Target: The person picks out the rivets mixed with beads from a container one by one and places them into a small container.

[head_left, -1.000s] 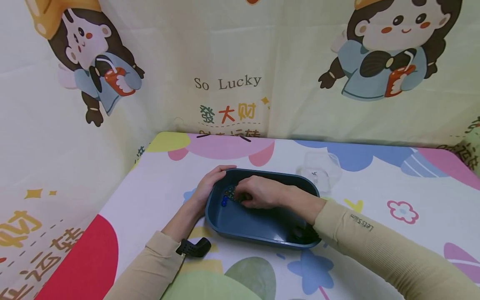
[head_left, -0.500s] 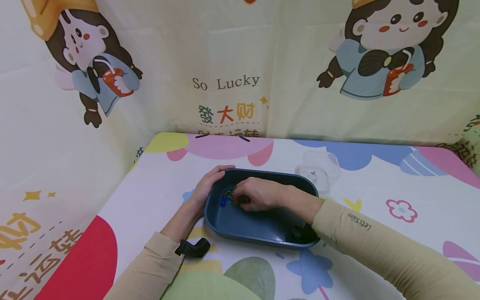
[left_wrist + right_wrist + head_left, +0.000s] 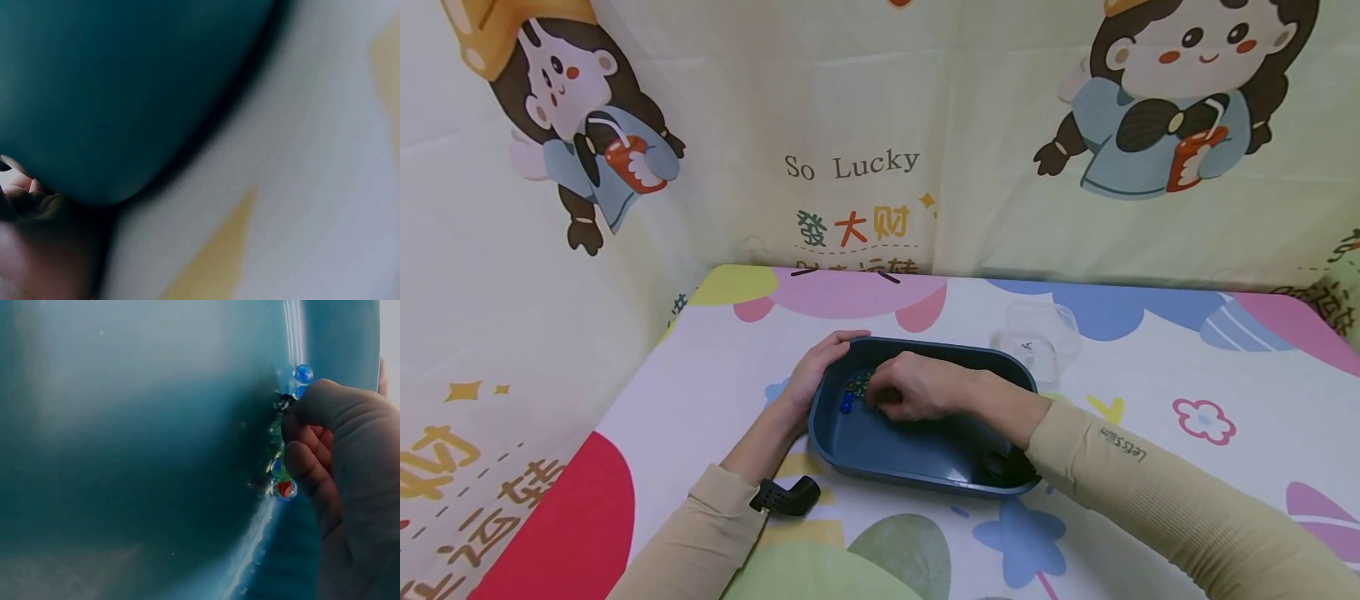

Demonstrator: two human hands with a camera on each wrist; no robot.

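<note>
A dark blue plastic tub (image 3: 917,454) with rounded corners stands on the table. My left hand (image 3: 808,375) holds its far left corner at the rim. Inside the tub, against its left end, several glass marbles sit close together. Blue marbles (image 3: 304,374) lie at one end of the group, a red-and-clear marble (image 3: 285,489) at the other. My right hand (image 3: 921,385) reaches in from the right and pinches a dark marble (image 3: 285,402) between thumb and finger, low over the tub floor. The fingers hide part of the group in the head view.
Behind the tub's right end lies a clear plastic container (image 3: 1037,346) with dark lettering. A dark shape (image 3: 1007,468) shows under my right wrist in the tub's near right corner. Printed cloth (image 3: 857,100) hangs behind the table.
Both hands and the tub stay nearly in place. My right fingers shift only slightly at the marbles, and the whole view moves a little.
</note>
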